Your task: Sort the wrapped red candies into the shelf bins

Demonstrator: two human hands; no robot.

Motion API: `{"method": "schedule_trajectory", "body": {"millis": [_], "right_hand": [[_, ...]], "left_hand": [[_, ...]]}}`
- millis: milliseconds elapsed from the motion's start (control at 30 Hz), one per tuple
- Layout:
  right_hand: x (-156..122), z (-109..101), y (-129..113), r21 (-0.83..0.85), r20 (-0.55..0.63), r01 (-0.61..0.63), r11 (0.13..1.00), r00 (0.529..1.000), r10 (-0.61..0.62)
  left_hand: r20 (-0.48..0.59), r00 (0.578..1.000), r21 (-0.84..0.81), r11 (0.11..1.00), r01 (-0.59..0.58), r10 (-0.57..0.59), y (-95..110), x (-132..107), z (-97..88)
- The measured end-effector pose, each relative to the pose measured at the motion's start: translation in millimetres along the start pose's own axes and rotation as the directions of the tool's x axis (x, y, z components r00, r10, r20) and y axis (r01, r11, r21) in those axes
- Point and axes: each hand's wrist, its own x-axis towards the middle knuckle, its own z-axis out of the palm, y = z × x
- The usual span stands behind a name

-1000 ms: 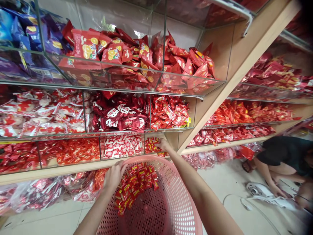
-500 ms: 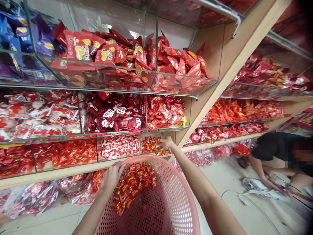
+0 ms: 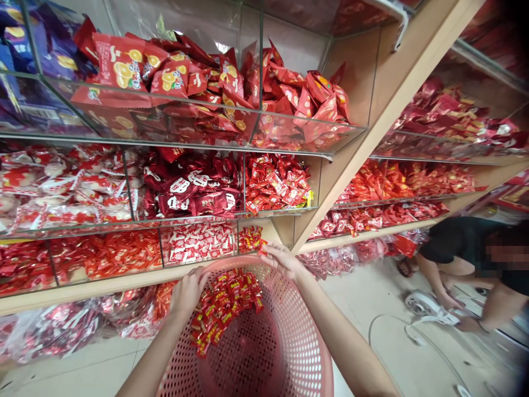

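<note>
My left hand (image 3: 188, 291) is closed over the far left rim of a pink perforated plastic basket (image 3: 303, 331). Inside the basket, small red-and-yellow wrapped candies (image 3: 227, 306) lie heaped against its far left side. My right hand (image 3: 281, 259) is above the basket's far rim, its fingers pinched on a small red candy packet (image 3: 263, 247). Just beyond the fingertips, more of the same candies (image 3: 249, 239) sit in the bottom-row compartment at the right end of the shelf.
Glass-fronted shelf rows hold red-wrapped sweets (image 3: 200, 242) and larger red packets (image 3: 169, 77). A slanted wooden post (image 3: 351, 171) divides the shelves. Plastic bags of sweets (image 3: 68, 328) lie below. At right, a crouching person (image 3: 454, 248) handles a white device (image 3: 430, 309) with a cable.
My right hand has drawn back from the bottom compartment toward the basket rim with candy in its fingers. Fewer candies lie at that compartment's front. My left hand stays on the rim.
</note>
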Motion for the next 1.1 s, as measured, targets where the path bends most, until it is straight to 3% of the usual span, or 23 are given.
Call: {"method": "schedule_trajectory", "body": {"millis": [400, 533, 733, 933, 1100], "right_hand": [[0, -11, 62, -0.404, -0.061, -0.13, 0.905, 0.991, 0.115], [7, -6, 75, -0.473, -0.092, -0.099, 0.876, 0.994, 0.062], [10, -6, 83, -0.629, -0.048, -0.041, 0.776, 0.999, 0.014], [16, -8, 91, -0.652, -0.122, -0.054, 0.756, 0.992, -0.034], [26, -7, 103, -0.606, -0.098, 0.019, 0.796, 0.99, -0.099]], "left_hand": [[0.024, 1.0, -0.006, 1.0, 0.008, -0.008, 2, -1, -4.0], [0.019, 1.0, -0.011, 1.0, -0.001, 0.001, 2, -1, -4.2], [0.024, 1.0, -0.009, 1.0, -0.005, 0.005, 2, -1, -4.4], [0.023, 1.0, -0.028, 1.0, -0.003, 0.003, 2, -2, -5.3], [0.018, 1.0, -0.027, 1.0, 0.001, -0.001, 2, -1, -4.8]]}}
